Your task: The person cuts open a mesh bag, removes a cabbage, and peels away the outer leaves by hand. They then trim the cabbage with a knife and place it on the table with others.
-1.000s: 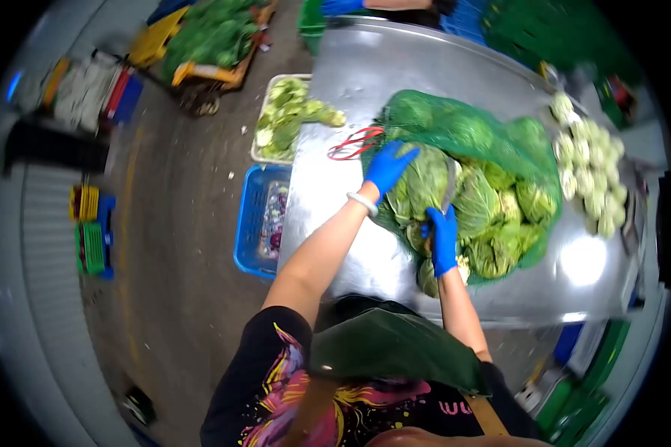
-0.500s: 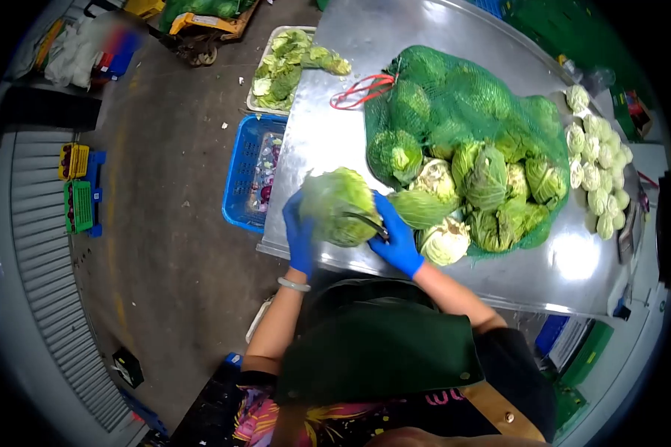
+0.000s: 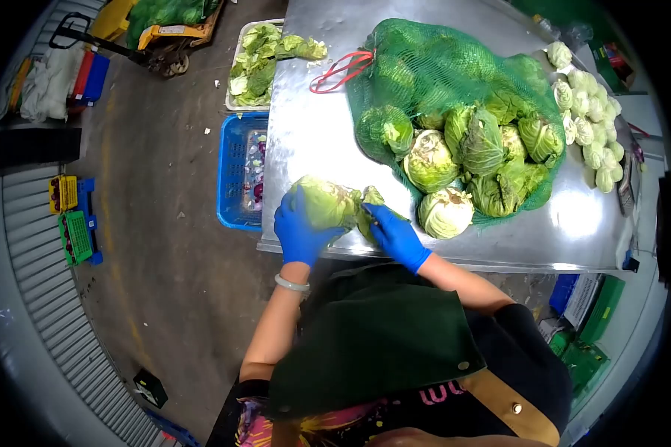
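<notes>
My left hand (image 3: 298, 231), in a blue glove, grips a pale green cabbage (image 3: 324, 201) from its left side at the near edge of the steel table (image 3: 313, 134). My right hand (image 3: 397, 237), also gloved, is closed on a knife at the cabbage's right side. Its blade is mostly hidden behind a loose outer leaf (image 3: 369, 205). Just to the right lies an open green net bag (image 3: 440, 67) full of cabbages, and the nearest head (image 3: 446, 212) sits at its mouth.
Trimmed small cabbages (image 3: 585, 127) are heaped at the table's far right. The bag's red handles (image 3: 335, 71) lie on the table. On the floor to the left stand a blue crate (image 3: 235, 179), a tray of leaf scraps (image 3: 257, 63) and a pallet jack (image 3: 156, 33).
Both hands left the net bag with one cabbage and brought it to the table's near edge. The cabbage now sits lower, with an outer leaf coming away on its right.
</notes>
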`<state>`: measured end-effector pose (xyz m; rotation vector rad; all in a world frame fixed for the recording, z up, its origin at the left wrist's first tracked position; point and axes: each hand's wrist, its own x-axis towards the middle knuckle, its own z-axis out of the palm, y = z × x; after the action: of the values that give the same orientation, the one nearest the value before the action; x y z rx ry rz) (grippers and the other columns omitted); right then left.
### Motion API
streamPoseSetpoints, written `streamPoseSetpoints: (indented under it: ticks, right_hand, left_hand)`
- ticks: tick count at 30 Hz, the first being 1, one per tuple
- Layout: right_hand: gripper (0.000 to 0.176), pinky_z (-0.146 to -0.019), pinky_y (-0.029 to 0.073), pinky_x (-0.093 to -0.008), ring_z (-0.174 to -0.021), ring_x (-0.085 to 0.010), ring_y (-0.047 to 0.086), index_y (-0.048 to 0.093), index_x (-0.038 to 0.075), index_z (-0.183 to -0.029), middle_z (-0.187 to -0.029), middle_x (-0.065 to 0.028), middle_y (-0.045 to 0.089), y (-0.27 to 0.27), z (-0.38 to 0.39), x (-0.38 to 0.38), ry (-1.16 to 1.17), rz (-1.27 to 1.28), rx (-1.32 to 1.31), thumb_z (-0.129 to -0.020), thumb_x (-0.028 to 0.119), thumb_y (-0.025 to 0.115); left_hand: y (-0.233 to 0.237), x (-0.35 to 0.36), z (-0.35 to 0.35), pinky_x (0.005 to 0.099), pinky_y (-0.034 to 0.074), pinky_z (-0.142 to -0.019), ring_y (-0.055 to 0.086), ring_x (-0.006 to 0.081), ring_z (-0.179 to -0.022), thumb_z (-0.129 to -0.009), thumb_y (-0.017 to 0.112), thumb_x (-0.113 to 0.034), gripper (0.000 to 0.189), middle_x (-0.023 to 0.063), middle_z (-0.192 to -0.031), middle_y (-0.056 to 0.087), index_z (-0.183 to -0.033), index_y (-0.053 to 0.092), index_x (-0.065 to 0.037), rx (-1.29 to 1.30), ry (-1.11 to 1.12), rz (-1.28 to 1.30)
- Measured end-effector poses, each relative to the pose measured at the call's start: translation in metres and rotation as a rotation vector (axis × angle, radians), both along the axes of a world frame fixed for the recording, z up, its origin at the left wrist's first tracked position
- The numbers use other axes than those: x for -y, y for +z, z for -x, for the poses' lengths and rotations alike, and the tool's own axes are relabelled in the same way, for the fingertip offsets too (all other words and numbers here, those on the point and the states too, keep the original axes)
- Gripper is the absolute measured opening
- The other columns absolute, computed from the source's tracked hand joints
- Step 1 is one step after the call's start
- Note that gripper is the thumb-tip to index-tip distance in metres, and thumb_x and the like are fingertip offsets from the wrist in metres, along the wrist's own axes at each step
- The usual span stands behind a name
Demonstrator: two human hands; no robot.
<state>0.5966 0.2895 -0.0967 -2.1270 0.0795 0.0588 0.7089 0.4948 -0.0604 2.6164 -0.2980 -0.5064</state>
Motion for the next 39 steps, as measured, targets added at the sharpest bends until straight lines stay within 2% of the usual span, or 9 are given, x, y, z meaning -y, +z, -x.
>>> streamPoseSetpoints:
  ticks: [2,9,16,22,31,33,35,37,39]
  right_hand:
    - [0.047,-0.069,0.053,-0.0509,-0.077,-0.0409,0.067,0.045,0.012,-0.14,-0.113,-0.0207,0.065,-0.007,0.006,-0.007,0.024,0.079,-0.101,-0.095,0.018,0.057]
    - [0.04,-0.071,0.053,-0.0496,-0.081,-0.04,0.067,0.047,0.011,-0.134,-0.11,-0.0211,0.065,-0.006,-0.028,-0.031,0.005,0.146,-0.299,-0.095,0.022,0.053]
    - [0.015,-0.07,0.052,-0.0512,-0.082,-0.0407,0.067,0.05,0.007,-0.106,-0.093,-0.0215,0.067,0.002,-0.053,-0.029,0.044,0.254,-0.426,-0.096,0.016,0.044]
    - [0.014,-0.068,0.052,-0.0525,-0.079,-0.0411,0.067,0.05,0.005,-0.105,-0.087,-0.023,0.067,-0.016,-0.074,-0.024,0.13,0.32,-0.439,-0.095,0.014,0.046]
    - [0.021,-0.066,0.054,-0.0504,-0.074,-0.039,0.068,0.046,0.006,-0.113,-0.085,-0.0204,0.067,-0.019,-0.053,-0.024,0.156,0.318,-0.448,-0.094,0.015,0.047]
    - [0.019,-0.066,0.054,-0.0494,-0.073,-0.0379,0.068,0.049,0.006,-0.111,-0.084,-0.0194,0.068,-0.04,-0.071,-0.025,0.158,0.342,-0.399,-0.094,0.014,0.048]
    - [0.018,-0.065,0.055,-0.0483,-0.072,-0.0367,0.068,0.052,0.005,-0.109,-0.083,-0.0184,0.068,-0.068,-0.074,-0.027,0.162,0.362,-0.337,-0.093,0.014,0.048]
    - [0.012,-0.065,0.053,-0.0503,-0.073,-0.0402,0.067,0.054,0.003,-0.097,-0.079,-0.0217,0.067,-0.124,-0.068,-0.027,0.16,0.382,-0.255,-0.092,0.01,0.046]
    - [0.013,-0.065,0.055,-0.045,-0.073,-0.0324,0.068,0.062,0.005,-0.094,-0.079,-0.018,0.067,-0.153,-0.065,-0.03,0.277,0.49,-0.259,-0.088,0.009,0.052]
  left_hand:
    - [-0.018,0.002,0.004,0.0549,0.035,-0.108,0.037,0.0496,-0.13,-0.055,0.09,-0.05,0.119,0.0254,-0.148,0.033,-0.148,0.033,-0.003,0.107,-0.037,0.007]
    - [-0.035,0.02,-0.001,0.0556,0.035,-0.108,0.034,0.0528,-0.132,-0.057,0.089,-0.049,0.117,0.0251,-0.154,0.028,-0.147,0.032,0.0,0.192,-0.055,-0.004]
    - [-0.037,0.027,-0.008,0.0564,0.034,-0.108,0.034,0.0525,-0.132,-0.057,0.088,-0.047,0.116,0.025,-0.151,0.032,-0.147,0.032,0.001,0.148,-0.019,-0.021]
    - [-0.043,0.024,-0.009,0.0572,0.034,-0.108,0.035,0.0518,-0.132,-0.059,0.085,-0.052,0.114,0.0259,-0.149,0.034,-0.148,0.031,-0.004,0.185,-0.014,0.0]
    - [-0.052,-0.002,-0.063,0.0461,0.037,-0.11,0.042,0.039,-0.13,-0.057,0.092,-0.042,0.111,0.0232,-0.143,0.042,-0.144,0.038,0.001,0.092,-0.108,0.169]
    - [-0.063,-0.015,-0.097,0.0419,0.042,-0.107,0.049,0.0331,-0.126,-0.061,0.093,-0.033,0.104,0.0207,-0.138,0.048,-0.143,0.04,0.0,-0.257,-0.026,0.495]
    - [-0.077,-0.03,-0.116,0.037,0.045,-0.104,0.053,0.0264,-0.122,-0.067,0.091,-0.023,0.093,0.0173,-0.135,0.052,-0.143,0.042,0.0,-0.23,-0.112,0.457]
    - [-0.082,-0.041,-0.139,0.0357,0.045,-0.104,0.054,0.0236,-0.121,-0.07,0.089,-0.023,0.086,0.0135,-0.133,0.056,-0.14,0.045,-0.001,-0.54,-0.044,0.586]
    - [-0.076,-0.049,-0.134,0.0343,0.045,-0.104,0.054,0.021,-0.121,-0.072,0.086,-0.015,0.082,0.0119,-0.133,0.056,-0.141,0.045,-0.002,-0.605,0.028,0.613]
